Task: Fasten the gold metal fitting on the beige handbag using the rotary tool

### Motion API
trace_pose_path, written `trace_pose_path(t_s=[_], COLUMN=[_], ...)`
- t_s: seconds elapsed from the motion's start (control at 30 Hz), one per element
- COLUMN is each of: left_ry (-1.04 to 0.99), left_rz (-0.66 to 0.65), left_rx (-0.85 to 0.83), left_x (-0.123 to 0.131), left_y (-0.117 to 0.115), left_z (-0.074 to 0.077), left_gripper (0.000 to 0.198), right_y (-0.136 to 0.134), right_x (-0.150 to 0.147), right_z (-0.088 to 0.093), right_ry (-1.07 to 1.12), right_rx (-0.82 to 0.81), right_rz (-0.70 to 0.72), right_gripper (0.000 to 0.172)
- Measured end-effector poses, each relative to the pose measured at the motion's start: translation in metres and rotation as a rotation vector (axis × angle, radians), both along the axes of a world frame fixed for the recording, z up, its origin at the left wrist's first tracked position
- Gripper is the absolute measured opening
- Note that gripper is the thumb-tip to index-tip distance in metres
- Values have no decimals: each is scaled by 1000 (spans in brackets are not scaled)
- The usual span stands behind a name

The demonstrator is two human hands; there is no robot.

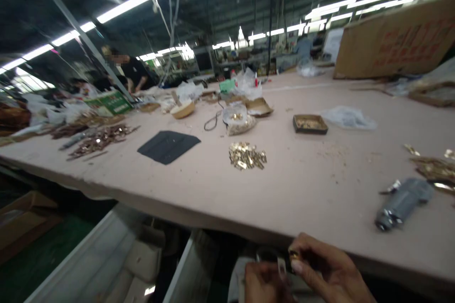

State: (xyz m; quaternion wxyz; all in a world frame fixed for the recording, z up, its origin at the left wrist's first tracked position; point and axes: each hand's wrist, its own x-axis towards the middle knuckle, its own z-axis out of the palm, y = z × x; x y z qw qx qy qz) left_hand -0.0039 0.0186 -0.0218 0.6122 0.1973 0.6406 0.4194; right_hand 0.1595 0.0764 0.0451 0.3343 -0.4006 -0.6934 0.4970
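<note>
Head view: both hands work at the bottom of the frame, off the near edge of the counter (302, 199) and much closer to the camera than the heap of gold fittings (247, 156). The right hand (327, 270) has thumb and fingertips pinched together on a small gold piece (294, 255). The left hand (265, 284), partly cut off by the frame, looks closed on a thin metal strip (282, 269) that meets the gold piece. The picture is blurred here, so I cannot tell how the two parts sit together.

The main risk, as I judge it, is a drop. The parts are held over open space, not over the counter, so a slip of the pinch would send the gold piece down among the white bins (142, 255), below and left of the heap. So small a grip also invites a nipped fingertip. The grey tool (403, 203), right of the heap, lies near the counter's edge, where an elbow could knock it off
</note>
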Motion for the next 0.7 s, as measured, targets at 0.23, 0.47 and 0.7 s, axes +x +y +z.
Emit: trace_pose_path(t_s=[0.23,0.47,0.7], left_ry=[-93,-102,-122], left_rz=[12,-15,-37], left_rx=[143,195,197], left_x=[9,12,12], left_y=[-11,-11,-14], left_z=[-21,-14,-18], left_gripper=[51,41,34], right_y=[-38,-25,-22], right_x=[24,13,-3], right_z=[-60,-72,-78], right_ry=[141,232,216], right_rx=[-345,-408,-429], right_rz=[-346,-247,-239], right_gripper=[35,37,38])
